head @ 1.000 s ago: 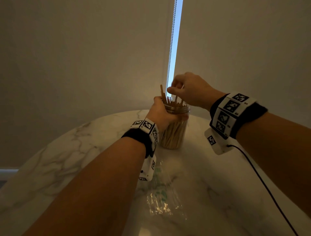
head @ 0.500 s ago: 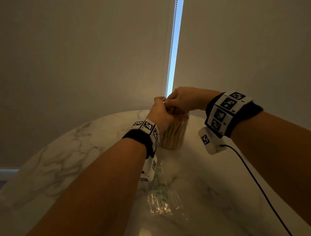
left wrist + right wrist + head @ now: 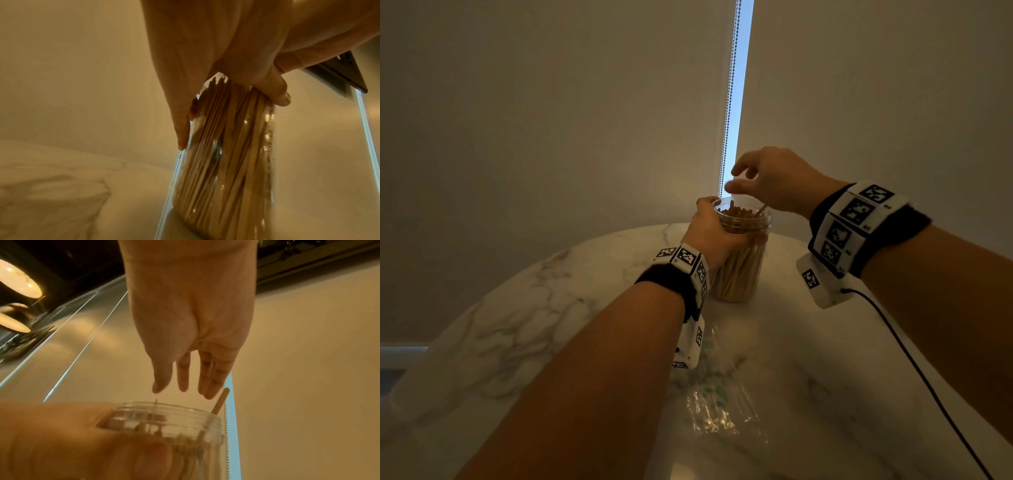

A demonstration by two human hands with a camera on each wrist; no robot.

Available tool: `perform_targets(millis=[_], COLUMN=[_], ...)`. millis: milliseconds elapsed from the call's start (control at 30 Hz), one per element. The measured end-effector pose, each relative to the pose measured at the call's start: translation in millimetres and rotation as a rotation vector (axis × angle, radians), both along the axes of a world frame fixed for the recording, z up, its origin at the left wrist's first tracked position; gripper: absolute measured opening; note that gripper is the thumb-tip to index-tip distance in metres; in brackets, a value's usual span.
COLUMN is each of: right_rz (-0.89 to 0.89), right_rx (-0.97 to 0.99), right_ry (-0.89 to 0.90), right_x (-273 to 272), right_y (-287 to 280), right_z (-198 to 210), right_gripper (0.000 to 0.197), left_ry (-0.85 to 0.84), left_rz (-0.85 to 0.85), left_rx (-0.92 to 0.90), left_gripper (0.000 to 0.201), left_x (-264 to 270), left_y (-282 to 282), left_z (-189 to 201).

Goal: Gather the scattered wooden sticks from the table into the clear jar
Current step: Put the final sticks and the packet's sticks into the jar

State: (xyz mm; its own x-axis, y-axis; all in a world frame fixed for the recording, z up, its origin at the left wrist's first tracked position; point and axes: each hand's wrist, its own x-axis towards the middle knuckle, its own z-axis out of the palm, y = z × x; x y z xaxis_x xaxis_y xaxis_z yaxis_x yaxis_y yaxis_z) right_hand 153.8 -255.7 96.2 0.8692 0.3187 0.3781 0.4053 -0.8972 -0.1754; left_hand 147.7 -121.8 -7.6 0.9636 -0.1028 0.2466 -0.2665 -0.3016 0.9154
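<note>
Gripping the clear jar [image 3: 739, 270] near its rim, left hand [image 3: 710, 229] steadies it upright on the desk [image 3: 551, 308] while right hand [image 3: 774, 181], fingers apart and empty, hovers above one stick [image 3: 221, 400] leaning out.

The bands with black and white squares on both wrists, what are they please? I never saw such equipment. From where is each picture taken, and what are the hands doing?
No machine here: a person works with bare hands. The marked bands each carry a small camera. The wide picture comes from a camera on the head; the other two look along each wrist at the fingers. The left hand grips a clear jar of wooden sticks, which stands on a marble table. The right hand hovers over the jar's mouth, fingers straight, holding nothing; one stick pokes above the rim. A crinkled clear wrapper lies nearer the person.
</note>
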Motion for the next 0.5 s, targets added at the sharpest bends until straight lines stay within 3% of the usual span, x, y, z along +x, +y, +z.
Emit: perform_targets(millis=[100, 267, 400, 500], right_rz=[0.000, -0.007, 0.020, -0.144], right_rx=[-0.214, -0.220, -0.209, -0.389], right_ry=[0.045, 0.112, 0.048, 0.046], right_x=[1.7, 5.0, 2.4, 7.7], right_y=[2.6, 8.5, 6.5, -2.6], right_z=[-13.1, -14.0, 2.4, 10.0], right_gripper=[0.023, 0.018, 0.019, 0.032], left_ry=[0.003, 0.010, -0.003, -0.023], left_rz=[0.008, 0.006, -0.008, -0.003], left_rx=[0.013, -0.006, -0.030, -0.049], left_gripper=[0.109, 0.109, 0.108, 0.111], left_x=[1.8, 4.0, 5.1, 7.4], left_y=[-0.1, -0.2, -0.2, 0.7], left_z=[-0.2, -1.8, -4.0, -6.5])
